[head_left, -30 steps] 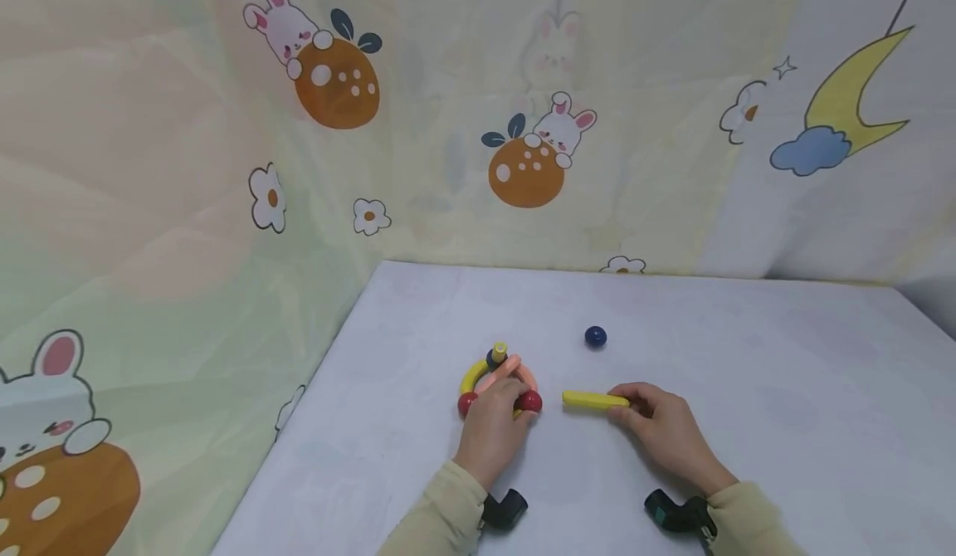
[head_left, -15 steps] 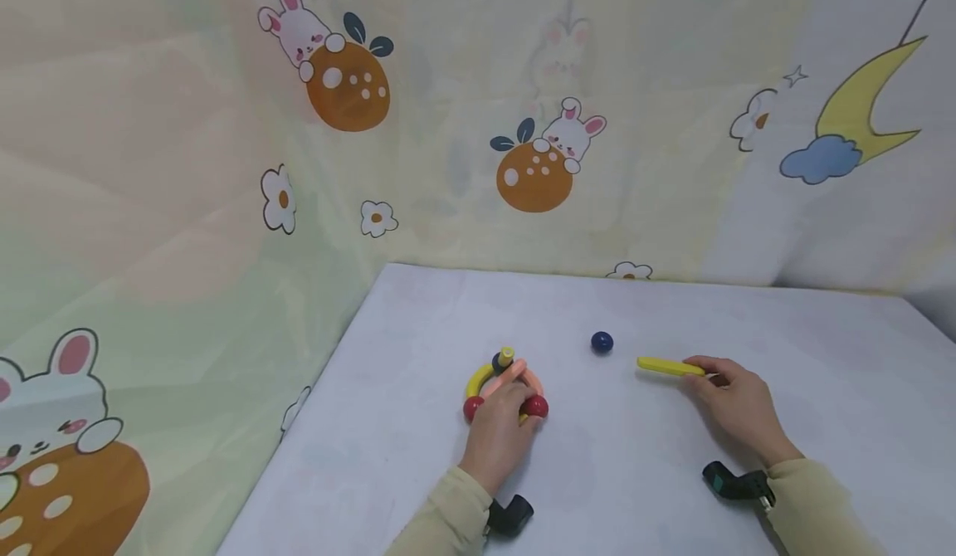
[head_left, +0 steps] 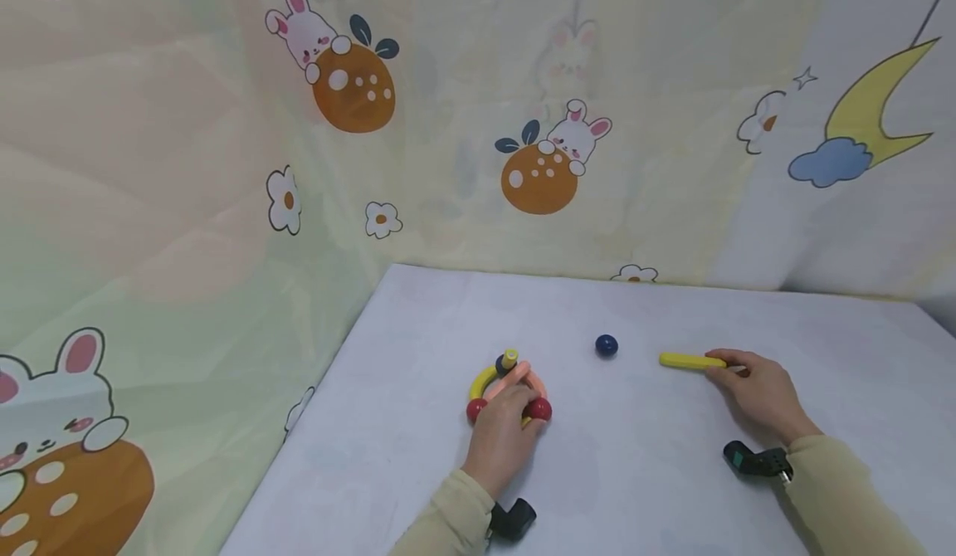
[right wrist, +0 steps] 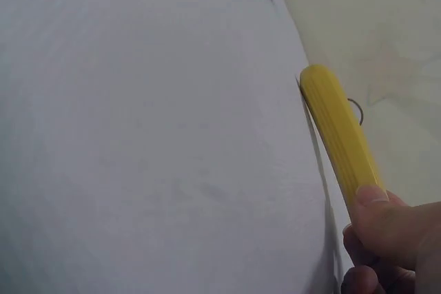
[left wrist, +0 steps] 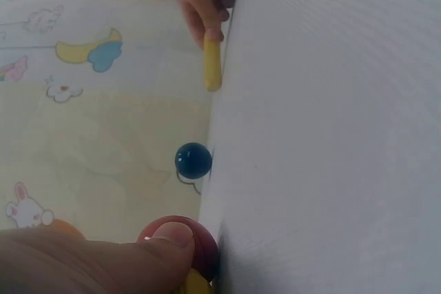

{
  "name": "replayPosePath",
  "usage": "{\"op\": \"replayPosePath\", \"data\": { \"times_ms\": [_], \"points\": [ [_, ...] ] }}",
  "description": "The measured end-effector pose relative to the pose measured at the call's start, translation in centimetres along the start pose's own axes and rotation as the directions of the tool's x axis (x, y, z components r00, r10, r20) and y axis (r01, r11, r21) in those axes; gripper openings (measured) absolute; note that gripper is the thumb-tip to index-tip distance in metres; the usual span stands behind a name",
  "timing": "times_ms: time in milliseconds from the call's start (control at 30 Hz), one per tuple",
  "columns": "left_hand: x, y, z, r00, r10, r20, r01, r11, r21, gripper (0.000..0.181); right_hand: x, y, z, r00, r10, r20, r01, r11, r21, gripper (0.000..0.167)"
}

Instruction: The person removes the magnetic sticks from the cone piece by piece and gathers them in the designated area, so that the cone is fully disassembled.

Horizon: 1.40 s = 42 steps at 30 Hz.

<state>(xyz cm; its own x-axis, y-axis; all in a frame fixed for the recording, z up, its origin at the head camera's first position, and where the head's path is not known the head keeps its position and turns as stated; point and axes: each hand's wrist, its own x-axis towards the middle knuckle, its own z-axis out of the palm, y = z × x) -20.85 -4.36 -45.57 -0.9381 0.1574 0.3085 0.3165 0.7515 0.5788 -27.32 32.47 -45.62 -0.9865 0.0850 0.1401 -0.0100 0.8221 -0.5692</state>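
Observation:
My left hand grips a small ring-shaped toy build on the table. The build joins a curved yellow rod, salmon-pink rods, two red balls and a dark blue ball with a short yellow piece at its far end. In the left wrist view, the thumb presses on a red ball; the rest of the build is mostly hidden there. Farther right, my right hand pinches one end of a straight yellow rod, whose free end points left. A loose dark blue ball lies between the hands.
The white table has its far edge against a hanging cloth printed with rabbits and flowers. Black wrist devices stick out beside both sleeves.
My right hand has carried the yellow rod to the right and farther from me, past the loose blue ball. The left hand keeps its grip on the build; the head view has shifted slightly.

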Motion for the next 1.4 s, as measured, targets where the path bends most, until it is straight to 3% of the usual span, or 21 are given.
{"op": "replayPosePath", "data": {
  "times_ms": [600, 900, 1100, 1267, 1333, 1400],
  "points": [
    [0.0, 0.1, -0.1, 1.0, -0.013, 0.015, 0.013, 1.0, -0.004, 0.035, 0.9, 0.2, -0.3, 0.997, -0.067, 0.048, 0.07, 0.995, -0.075, 0.034],
    [0.0, -0.1, 0.0, 1.0, 0.012, 0.007, -0.013, 1.0, 0.011, 0.034, 1.1, 0.0, 0.1, 0.998, -0.068, 0.016, 0.069, 0.994, -0.088, 0.032],
    [-0.1, -0.1, 0.1, 1.0, 0.019, -0.002, -0.019, 1.0, 0.01, 0.037, 0.4, -0.2, 0.1, 0.999, -0.044, -0.024, 0.043, 0.997, -0.058, 0.042],
    [-0.1, -0.1, 0.1, 1.0, 0.014, 0.017, -0.014, 1.0, 0.007, 0.043, -1.5, -2.8, 1.2, 0.984, -0.023, -0.174, 0.023, 1.0, -0.001, 0.036],
    [-0.1, 0.0, 0.2, 0.999, 0.006, 0.035, -0.006, 1.0, 0.014, 0.045, -2.6, -4.9, 2.1, 0.974, -0.079, -0.212, 0.085, 0.996, 0.022, 0.029],
    [-0.1, 0.1, 0.3, 0.999, 0.001, 0.05, -0.002, 1.0, 0.031, 0.046, -3.8, -7.4, 3.2, 0.972, -0.138, -0.187, 0.148, 0.988, 0.04, 0.025]
  ]
}}
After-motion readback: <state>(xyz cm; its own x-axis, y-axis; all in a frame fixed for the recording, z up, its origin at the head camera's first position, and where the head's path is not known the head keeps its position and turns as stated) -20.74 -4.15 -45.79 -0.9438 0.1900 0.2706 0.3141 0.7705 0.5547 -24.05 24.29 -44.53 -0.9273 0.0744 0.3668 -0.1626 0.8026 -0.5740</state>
